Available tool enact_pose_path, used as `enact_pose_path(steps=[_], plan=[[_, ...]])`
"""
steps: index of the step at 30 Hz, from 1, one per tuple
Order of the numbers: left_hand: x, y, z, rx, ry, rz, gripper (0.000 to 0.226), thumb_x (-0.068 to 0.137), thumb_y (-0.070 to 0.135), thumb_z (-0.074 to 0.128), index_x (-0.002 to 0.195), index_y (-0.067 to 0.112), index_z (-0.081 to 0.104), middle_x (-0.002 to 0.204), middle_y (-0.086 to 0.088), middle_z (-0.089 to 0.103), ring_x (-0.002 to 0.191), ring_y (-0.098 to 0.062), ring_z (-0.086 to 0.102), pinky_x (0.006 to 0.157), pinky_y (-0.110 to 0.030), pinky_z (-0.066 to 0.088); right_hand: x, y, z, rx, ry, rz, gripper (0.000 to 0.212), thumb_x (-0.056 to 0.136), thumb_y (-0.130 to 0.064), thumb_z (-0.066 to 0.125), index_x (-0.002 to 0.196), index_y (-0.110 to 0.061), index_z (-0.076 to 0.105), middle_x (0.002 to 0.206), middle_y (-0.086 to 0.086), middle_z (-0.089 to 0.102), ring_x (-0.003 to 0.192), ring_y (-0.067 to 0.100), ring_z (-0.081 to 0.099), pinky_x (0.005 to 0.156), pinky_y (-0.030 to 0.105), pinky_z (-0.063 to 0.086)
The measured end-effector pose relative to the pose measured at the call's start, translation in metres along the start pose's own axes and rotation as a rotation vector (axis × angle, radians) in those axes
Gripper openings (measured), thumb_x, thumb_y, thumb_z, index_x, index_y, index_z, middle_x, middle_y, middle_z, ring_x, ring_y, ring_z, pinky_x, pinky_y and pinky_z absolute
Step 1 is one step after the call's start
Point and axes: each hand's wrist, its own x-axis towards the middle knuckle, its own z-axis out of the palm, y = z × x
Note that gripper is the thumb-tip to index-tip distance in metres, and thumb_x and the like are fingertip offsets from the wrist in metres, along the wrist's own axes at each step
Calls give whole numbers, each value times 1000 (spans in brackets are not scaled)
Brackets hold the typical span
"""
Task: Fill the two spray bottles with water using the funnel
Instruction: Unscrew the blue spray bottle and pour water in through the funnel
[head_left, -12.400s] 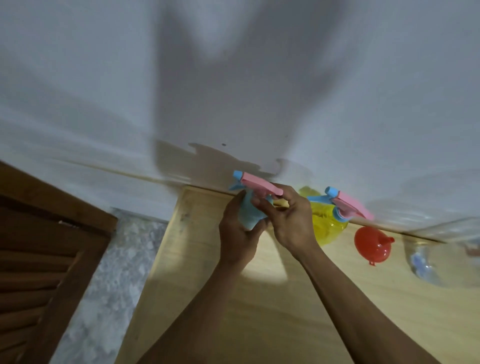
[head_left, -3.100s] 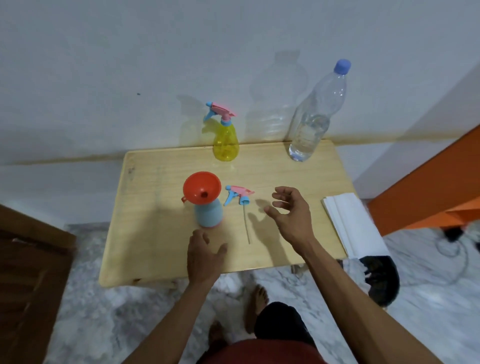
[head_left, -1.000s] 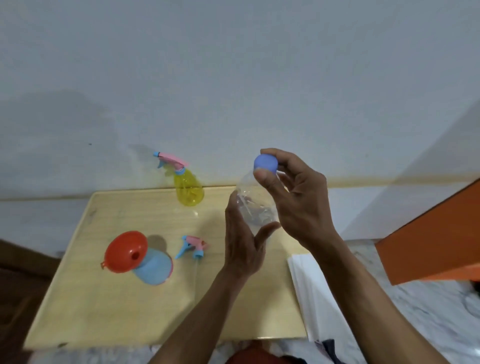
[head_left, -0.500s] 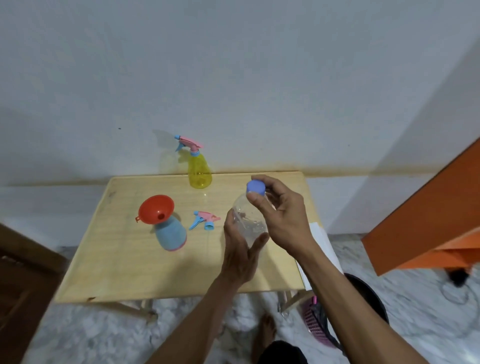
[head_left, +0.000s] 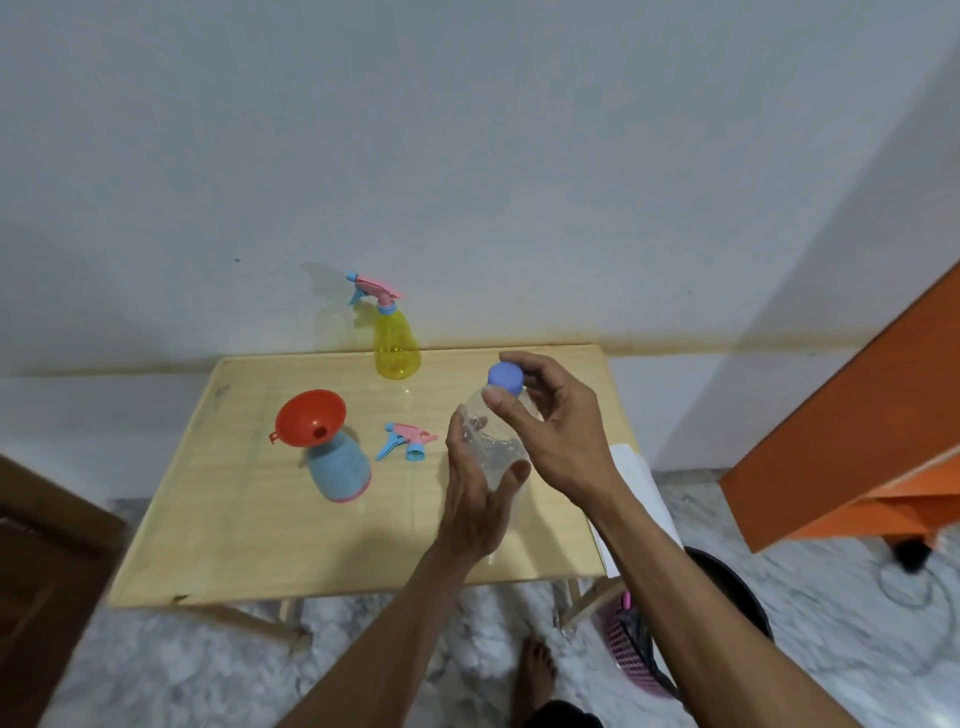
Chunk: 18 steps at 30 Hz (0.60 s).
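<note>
A clear water bottle (head_left: 493, 447) is held above the right side of the wooden table (head_left: 249, 530). My left hand (head_left: 475, 499) wraps its body from below. My right hand (head_left: 556, 431) pinches its blue cap (head_left: 505, 377) with thumb and fingers. A blue spray bottle (head_left: 340, 467) stands at mid-table with a red funnel (head_left: 310, 423) sitting in its neck. Its pink and blue spray head (head_left: 408, 447) lies on the table just to the right. A yellow spray bottle (head_left: 396, 345) with its spray head on stands at the back by the wall.
A white wall runs behind the table. White sheets (head_left: 639, 488) lie off the table's right edge. An orange furniture piece (head_left: 852, 447) stands at the right, a pink basket (head_left: 631, 644) and dark bin (head_left: 727, 587) sit on the marble floor, and a brown door (head_left: 36, 582) is at the left.
Both hands took the water bottle from the back of the table and hold it in front of me. In the last second the view shifted; the grip on the cap stays.
</note>
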Motion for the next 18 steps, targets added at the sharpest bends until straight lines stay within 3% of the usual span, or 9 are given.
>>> enact_pose_path(steps=[3,6,7,9,11,15,18], plan=[[-1,4,0,15,11,-12,92,87,64,54,150,34,-5,139,54,6,132,29,17,103,2,19,0,0,3,36,52,5,32,80,-21,86,106,-18,69,101,-8,74,100,10,70,98,29,53],[0,4,1,24,11,-16,88,87,60,55,150,36,-2,135,58,11,134,19,28,107,-7,25,3,0,3,-52,23,-20,21,86,-25,81,102,-21,68,98,-11,73,98,12,69,100,37,52],[0,3,2,20,16,-18,88,87,59,56,151,34,1,139,52,17,136,12,32,110,-14,29,4,0,0,-84,-5,-27,18,88,-26,78,103,-23,68,99,-11,72,99,14,68,100,41,52],[0,3,4,10,36,-30,89,88,58,57,155,25,9,150,24,29,138,-5,39,115,-34,36,7,-1,-6,-129,-78,-35,16,93,-27,73,108,-23,68,104,-9,73,103,16,68,101,47,51],[0,1,4,14,44,-42,93,88,63,56,156,21,9,156,1,30,141,-16,39,115,-49,36,9,-4,-13,-135,-162,-8,19,95,-31,70,114,-26,68,111,-12,72,109,14,68,104,48,50],[0,4,3,29,37,-20,90,89,61,54,156,23,8,163,-2,19,149,-8,26,120,-51,29,8,-10,-13,-159,-90,3,41,77,-36,87,112,-25,69,113,-15,70,109,1,63,97,33,54],[-2,5,2,37,31,-33,94,87,62,53,157,21,6,158,5,21,144,-4,32,119,-48,30,10,-10,-9,-204,-13,-35,32,76,-34,87,98,-21,69,103,-12,70,103,2,63,90,35,57]])
